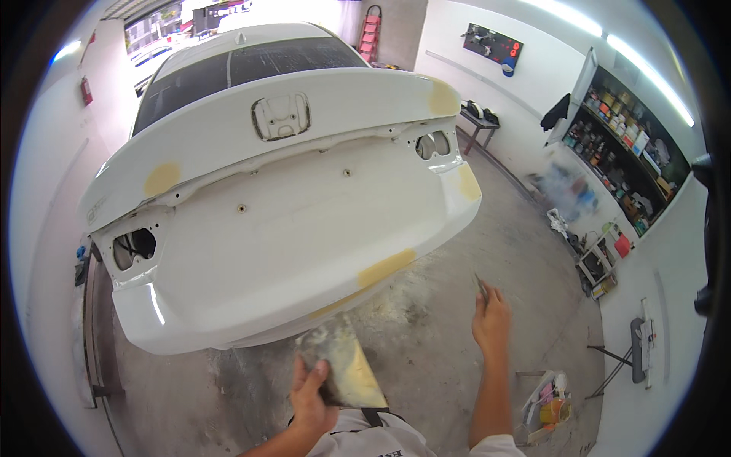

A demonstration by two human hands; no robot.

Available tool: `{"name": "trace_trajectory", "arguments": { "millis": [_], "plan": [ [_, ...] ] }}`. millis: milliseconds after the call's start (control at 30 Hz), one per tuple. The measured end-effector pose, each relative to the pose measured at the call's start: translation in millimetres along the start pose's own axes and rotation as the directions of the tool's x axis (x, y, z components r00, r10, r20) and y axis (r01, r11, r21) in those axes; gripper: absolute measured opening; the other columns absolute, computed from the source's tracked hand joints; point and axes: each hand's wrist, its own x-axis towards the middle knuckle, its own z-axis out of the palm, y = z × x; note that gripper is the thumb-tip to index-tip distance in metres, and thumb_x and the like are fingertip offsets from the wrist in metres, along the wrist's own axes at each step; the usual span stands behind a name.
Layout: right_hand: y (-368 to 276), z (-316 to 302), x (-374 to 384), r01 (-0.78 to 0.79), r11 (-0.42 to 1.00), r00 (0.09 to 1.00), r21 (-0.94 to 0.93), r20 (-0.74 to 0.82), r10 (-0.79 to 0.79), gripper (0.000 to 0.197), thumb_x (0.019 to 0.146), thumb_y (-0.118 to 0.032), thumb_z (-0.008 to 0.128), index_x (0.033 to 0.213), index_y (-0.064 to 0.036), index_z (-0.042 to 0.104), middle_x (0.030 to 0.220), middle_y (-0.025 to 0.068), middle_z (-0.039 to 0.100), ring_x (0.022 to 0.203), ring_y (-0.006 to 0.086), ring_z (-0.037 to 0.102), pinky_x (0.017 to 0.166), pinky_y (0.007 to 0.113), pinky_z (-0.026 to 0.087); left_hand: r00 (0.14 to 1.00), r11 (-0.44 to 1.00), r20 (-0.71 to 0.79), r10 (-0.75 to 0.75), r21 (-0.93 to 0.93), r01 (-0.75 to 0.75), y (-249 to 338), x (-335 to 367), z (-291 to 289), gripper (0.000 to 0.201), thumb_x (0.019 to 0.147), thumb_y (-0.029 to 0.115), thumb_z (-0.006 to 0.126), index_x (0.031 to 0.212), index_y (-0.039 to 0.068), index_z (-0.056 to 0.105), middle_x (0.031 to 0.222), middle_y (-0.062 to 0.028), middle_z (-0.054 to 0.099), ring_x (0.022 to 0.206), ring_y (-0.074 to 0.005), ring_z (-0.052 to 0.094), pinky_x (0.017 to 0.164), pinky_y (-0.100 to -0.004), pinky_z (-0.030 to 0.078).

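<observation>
My left hand grips a flat mixing board smeared with pale yellow putty, its thumb pressed on the upper face. Off to the right, my right hand is closed round a thin, dark flat tool seen nearly edge-on, which looks like a putty spreader. Beyond both hands stands the rear of a white car, its lamp openings bare. Yellow filler patches show on it: one along the lower edge, one at the left, and others at the right end. Neither hand touches the car.
A low stand with tubs sits on the floor at my lower right. Along the right wall are a folding stand, a cart and shelves of cans. A red stepladder leans at the back.
</observation>
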Motion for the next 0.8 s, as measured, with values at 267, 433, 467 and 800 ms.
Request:
{"name": "trace_trajectory", "arguments": {
  "millis": [267,433,467,800],
  "plan": [
    [-143,3,50,0.292,0.945,0.954,-0.144,0.114,-0.277,0.030,0.100,-0.013,0.052,0.126,-0.0082,0.067,0.117,0.0114,0.071,0.112,0.0316,0.065,0.095,0.047,0.052,0.966,0.964,0.000,0.259,0.058,-0.259,120,10,-106,0.051,0.100,0.008,0.061,0.148,0.008,0.044,0.129,-0.0070,0.063,0.115,-0.0192,0.062,0.102,-0.0360,0.051],
    [-227,-13,-67,0.540,0.835,0.803,-0.106,0.361,-0.474,0.034,0.095,-0.011,0.055,0.126,-0.0099,0.068,0.114,0.0126,0.070,0.102,0.0318,0.065,0.087,0.046,0.051,0.971,0.967,-0.007,0.241,0.081,-0.240,152,14,-130,0.056,0.100,0.009,0.062,0.152,0.007,0.041,0.133,-0.0081,0.062,0.120,-0.0212,0.062,0.104,-0.0375,0.051],
    [-234,-18,-96,0.595,0.804,0.754,0.023,0.331,-0.567,0.034,0.094,-0.010,0.057,0.127,-0.0094,0.068,0.118,0.0113,0.069,0.103,0.0308,0.065,0.086,0.045,0.051,0.976,0.974,-0.006,0.218,0.062,-0.217,156,15,-132,0.055,0.101,0.010,0.060,0.152,0.008,0.040,0.133,-0.0081,0.061,0.120,-0.0213,0.062,0.103,-0.0383,0.051],
    [-241,-23,-178,0.439,0.479,0.755,0.760,-0.023,-0.655,0.062,0.079,0.008,0.074,0.135,-0.0171,0.068,0.140,0.0083,0.063,0.128,0.0342,0.060,0.112,0.046,0.045,0.993,0.997,0.086,0.080,-0.016,-0.079,136,41,-55,0.045,0.108,0.018,0.055,0.150,0.017,0.040,0.134,-0.0031,0.057,0.121,-0.0187,0.058,0.103,-0.0375,0.049]
  ]
}}
